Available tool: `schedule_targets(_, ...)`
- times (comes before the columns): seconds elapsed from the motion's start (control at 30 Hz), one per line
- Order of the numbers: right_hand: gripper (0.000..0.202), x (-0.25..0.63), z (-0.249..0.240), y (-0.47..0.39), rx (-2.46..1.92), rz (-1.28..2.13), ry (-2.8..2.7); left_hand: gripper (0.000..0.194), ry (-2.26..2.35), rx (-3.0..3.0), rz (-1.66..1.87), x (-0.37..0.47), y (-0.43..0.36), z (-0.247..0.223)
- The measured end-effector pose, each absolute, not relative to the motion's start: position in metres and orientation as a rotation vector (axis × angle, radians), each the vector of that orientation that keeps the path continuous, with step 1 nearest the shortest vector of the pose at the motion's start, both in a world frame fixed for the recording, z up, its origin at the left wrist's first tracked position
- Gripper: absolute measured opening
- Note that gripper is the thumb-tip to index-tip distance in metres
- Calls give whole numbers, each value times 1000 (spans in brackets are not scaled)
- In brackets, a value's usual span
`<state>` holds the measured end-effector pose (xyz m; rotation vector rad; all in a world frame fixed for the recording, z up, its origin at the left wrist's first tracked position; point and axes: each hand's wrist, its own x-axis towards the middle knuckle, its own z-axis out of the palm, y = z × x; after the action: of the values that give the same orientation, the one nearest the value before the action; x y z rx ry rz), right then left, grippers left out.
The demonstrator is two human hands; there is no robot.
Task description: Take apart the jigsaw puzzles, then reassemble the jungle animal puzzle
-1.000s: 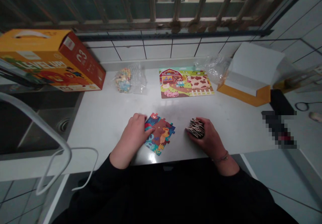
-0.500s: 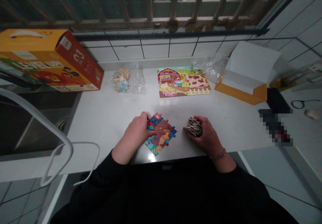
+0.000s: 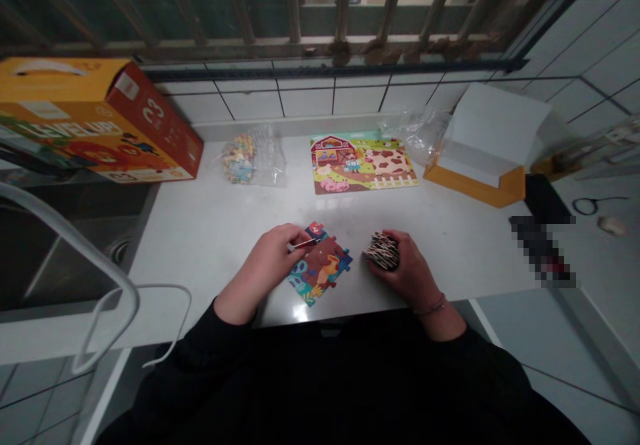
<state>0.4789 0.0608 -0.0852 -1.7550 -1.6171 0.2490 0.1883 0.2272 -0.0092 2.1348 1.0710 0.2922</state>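
A partly joined jigsaw puzzle [image 3: 326, 266] in blue, brown and orange lies on the white counter near its front edge. My left hand [image 3: 280, 248] is over the puzzle's left side, pinching a single puzzle piece [image 3: 305, 243] that is tilted up, its pale edge showing. To the right, my right hand [image 3: 410, 265] is wrapped round a thick stack of puzzle pieces [image 3: 382, 251], whose edges face up and left. The stack is close to the countertop; I cannot tell if it touches.
Behind lie a finished farm puzzle [image 3: 364, 165], a clear bag of pieces [image 3: 245, 159] and a crumpled clear bag [image 3: 417, 131]. An open white-and-orange box [image 3: 485, 171] is at right. A large orange box [image 3: 100, 125] stands left by the sink [image 3: 75, 245], with a white cable [image 3: 100, 251] in front.
My left hand has lifted a piece from the joined puzzle's left side and tilted it up. My right hand still holds the stack. The view has shifted slightly.
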Motion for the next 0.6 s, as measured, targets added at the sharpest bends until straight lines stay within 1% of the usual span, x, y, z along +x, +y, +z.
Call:
schedule_targets(0.07, 65, 479, -86, 61, -1752, 245, -1621, 12, 1070, 2057, 345, 183, 226, -3)
schedule_targets(0.17, 66, 479, -87, 60, -1751, 242, -1629, 28, 1147, 1874, 258, 171, 229, 2)
schedule_targets(0.23, 66, 480, -88, 60, -1750, 241, -1634, 25, 1189, 1858, 138, 162, 232, 2)
schedule_targets(0.3, 66, 480, -87, 60, -1748, 234, -1633, 16, 1265, 1962, 19, 157, 234, -1)
schedule_targets(0.37, 66, 479, -86, 60, -1748, 226, -1629, 13, 1367, 2100, -46, 154, 234, -5)
schedule_targets(0.5, 66, 478, -83, 61, -1755, 227, -1626, 28, 1459, 2257, -37, 154, 224, -14)
schedule_targets(0.6, 65, 478, -83, 61, -1748, 225, -1627, 31, 1433, 2309, -45, 155, 215, -21)
